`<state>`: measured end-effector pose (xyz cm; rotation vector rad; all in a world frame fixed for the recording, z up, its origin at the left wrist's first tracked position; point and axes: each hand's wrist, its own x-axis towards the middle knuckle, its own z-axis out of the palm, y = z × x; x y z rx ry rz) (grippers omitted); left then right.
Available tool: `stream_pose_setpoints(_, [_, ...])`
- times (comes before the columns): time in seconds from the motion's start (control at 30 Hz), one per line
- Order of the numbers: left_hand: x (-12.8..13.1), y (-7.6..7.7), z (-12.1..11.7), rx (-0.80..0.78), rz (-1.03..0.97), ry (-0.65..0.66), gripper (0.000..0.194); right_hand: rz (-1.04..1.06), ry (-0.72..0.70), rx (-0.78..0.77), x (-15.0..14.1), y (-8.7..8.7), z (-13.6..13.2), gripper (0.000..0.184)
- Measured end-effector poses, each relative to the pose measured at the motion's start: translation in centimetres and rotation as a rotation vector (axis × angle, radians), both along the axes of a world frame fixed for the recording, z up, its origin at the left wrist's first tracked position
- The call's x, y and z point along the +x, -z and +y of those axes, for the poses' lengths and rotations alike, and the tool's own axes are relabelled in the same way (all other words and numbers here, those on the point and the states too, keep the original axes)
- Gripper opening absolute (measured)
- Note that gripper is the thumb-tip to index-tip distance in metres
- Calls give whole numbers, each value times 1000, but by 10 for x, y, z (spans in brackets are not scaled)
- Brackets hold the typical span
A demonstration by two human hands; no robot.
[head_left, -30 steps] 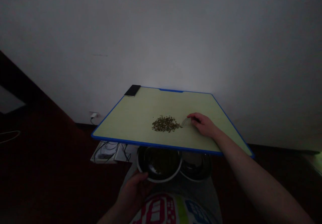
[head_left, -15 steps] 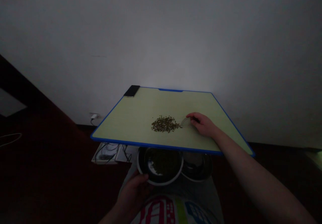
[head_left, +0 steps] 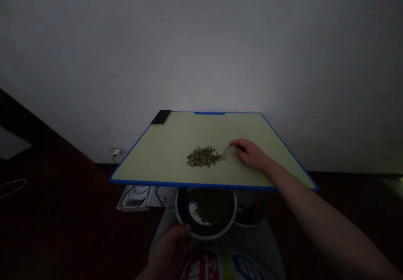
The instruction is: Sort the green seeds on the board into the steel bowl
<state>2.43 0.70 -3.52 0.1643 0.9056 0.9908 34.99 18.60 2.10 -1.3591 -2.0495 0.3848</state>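
A loose pile of small brown seed-like bits (head_left: 204, 157) lies on the pale tabletop with a blue edge (head_left: 176, 139). Just right of the pile, my right hand (head_left: 252, 153) is closed on a thin, curved, see-through piece (head_left: 227, 150), whose kind I cannot make out. Its tip reaches the outermost bits. Below the table's near edge, my left hand (head_left: 172, 244) grips the left rim of a shiny metal bowl (head_left: 205, 234), thumb over the rim. Many dark bits (head_left: 212, 206) fill part of the bowl. The table edge hides its far rim.
A second bowl (head_left: 252, 213) rests on my lap, partly behind the first. A black phone (head_left: 160, 117) lies at the table's far left corner. White boxes with cables (head_left: 135, 197) sit on the floor at left. The wall (head_left: 201, 45) stands behind the table.
My left hand and the metal bowl have shifted slightly right and toward me, showing more bits inside. The view has tilted a little. The right hand stays beside the pile.
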Motion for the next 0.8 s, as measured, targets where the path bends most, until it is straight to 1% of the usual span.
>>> stream_pose_setpoints(0.2, [-2, 5, -1, -9, 25, 19, 67, -19, -27, 8, -6, -2, 5, 35])
stream_pose_setpoints(0.37, [-3, 10, -1, -24, 87, 42, 59, -12, -53, 17, -10, -4, 8, 35])
stream_pose_setpoints(0.5, [-6, 12, -2, -20, 101, 74, 58, 8, -78, 25, -11, -5, 7, 36])
stream_pose_setpoints(0.7, [-7, 11, 0, 2, 79, 71, 71, 20, -91, 12, -10, -6, 6, 35])
stream_pose_setpoints(0.8, [-4, 11, 0, 42, 49, 51, 74, 4, -93, 2, -9, -6, 6, 34])
